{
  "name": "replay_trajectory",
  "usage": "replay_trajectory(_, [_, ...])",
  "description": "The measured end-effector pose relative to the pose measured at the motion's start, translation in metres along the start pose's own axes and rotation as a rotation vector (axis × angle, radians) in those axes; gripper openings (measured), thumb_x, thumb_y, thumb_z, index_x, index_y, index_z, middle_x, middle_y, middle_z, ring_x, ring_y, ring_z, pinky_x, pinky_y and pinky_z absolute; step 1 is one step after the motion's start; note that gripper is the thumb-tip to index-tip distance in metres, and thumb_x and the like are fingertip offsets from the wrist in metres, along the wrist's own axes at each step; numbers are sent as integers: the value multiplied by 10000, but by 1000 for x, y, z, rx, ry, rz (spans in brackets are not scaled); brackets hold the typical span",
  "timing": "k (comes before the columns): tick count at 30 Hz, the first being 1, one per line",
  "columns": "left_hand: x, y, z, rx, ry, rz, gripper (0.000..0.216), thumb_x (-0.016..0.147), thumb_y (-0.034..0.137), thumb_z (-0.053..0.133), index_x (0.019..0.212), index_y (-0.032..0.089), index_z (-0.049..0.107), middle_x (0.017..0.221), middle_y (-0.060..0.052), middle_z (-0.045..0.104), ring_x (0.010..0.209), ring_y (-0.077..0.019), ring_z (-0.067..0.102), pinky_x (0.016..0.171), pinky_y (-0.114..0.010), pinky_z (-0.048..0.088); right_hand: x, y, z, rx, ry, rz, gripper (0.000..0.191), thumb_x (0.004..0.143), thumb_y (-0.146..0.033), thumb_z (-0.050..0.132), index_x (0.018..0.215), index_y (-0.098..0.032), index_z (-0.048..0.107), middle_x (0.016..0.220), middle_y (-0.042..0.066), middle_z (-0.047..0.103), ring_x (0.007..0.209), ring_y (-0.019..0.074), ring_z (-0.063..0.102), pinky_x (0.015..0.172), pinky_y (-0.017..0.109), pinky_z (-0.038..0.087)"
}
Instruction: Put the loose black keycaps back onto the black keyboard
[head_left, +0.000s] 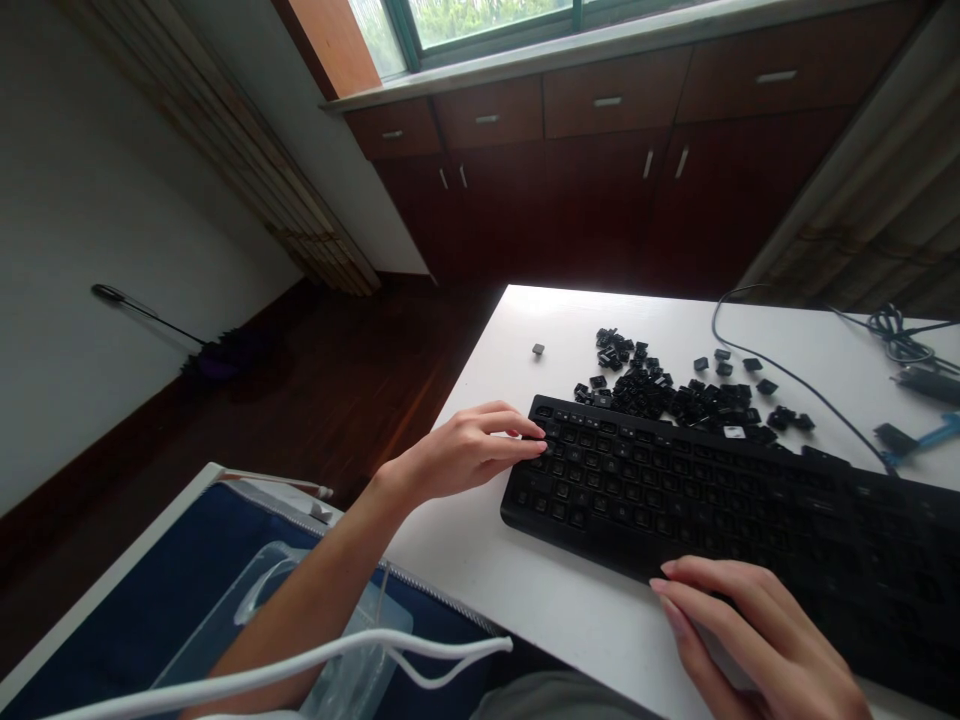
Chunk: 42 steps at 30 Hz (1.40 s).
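Note:
A black keyboard (637, 520) lies slantwise on the white table, its key area mostly showing bare sockets. My left hand (480, 445) reaches to the keyboard's upper left corner. Its fingers are stretched out, and the fingertips touch the key area there; whatever lies under them is hidden. My right hand (757, 620) is at the keyboard's front edge, fingers extended and slightly apart, with the tips against that edge. Behind the keyboard is a heap of loose black keycaps (645, 390). One single keycap (538, 349) sits apart, to the left of the heap.
At the right of the white table (450, 540) lie a blue-handled brush (919, 437) and a coiled black cable (892, 330). A navy fabric container (82, 640) with clear plastic in it stands at lower left. White tubing (300, 665) crosses the foreground. Wooden cabinets (555, 210) line the back.

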<state>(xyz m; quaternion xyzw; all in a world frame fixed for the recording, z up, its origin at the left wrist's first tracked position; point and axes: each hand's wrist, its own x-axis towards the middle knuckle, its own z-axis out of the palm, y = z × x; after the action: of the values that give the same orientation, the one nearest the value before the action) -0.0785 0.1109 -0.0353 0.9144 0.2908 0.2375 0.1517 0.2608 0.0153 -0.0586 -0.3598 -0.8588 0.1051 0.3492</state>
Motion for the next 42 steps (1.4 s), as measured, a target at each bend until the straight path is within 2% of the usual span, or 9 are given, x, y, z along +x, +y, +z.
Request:
replay_trajectory(7, [-4,-1,0,14,-19,-20,352,934,67,562,1221,233,680,1160,-113,682,1000,-173,644,844,-297,582,-4,2,1,-9,-36,-8,233,847,-181,698,1079,-163,710,1049,128,688,977,221,670,795,291,602])
replay_trajectory(13, [-3,0,-4,24,-19,-41,336,934,61,563,1198,222,694,1143,-108,683,980,-164,648,836,-285,585,2,-1,0,-2,19,-5,154,875,-193,659,1012,-165,726,995,117,697,913,203,685,752,264,602])
replay_trajectory(23, [-4,-3,0,-62,53,-59,280,929,98,605,1133,238,735,1101,-97,712,951,-152,682,814,-258,595,7,-5,-1,2,35,12,141,880,-207,646,985,-183,737,967,102,712,883,202,697,734,265,603])
replay_trajectory(30, [1,-4,-3,-45,-3,-32,300,930,84,590,1150,240,724,1093,-98,711,958,-158,671,815,-269,595,4,-4,-2,5,18,12,154,888,-203,644,1010,-163,727,998,120,700,917,208,689,756,275,603])
replay_trajectory(36, [-2,4,-6,61,-80,-45,370,930,73,571,1249,234,665,1170,-118,679,1013,-181,654,866,-309,589,2,-2,-1,16,5,24,169,881,-202,654,1034,-183,721,1015,112,701,926,208,690,767,276,604])
replay_trajectory(42, [-5,8,-3,53,-38,-89,331,925,91,596,1211,233,686,1164,-112,682,992,-175,658,850,-300,590,4,-2,0,3,19,0,148,890,-208,647,1011,-163,721,993,122,694,919,212,682,756,283,601])
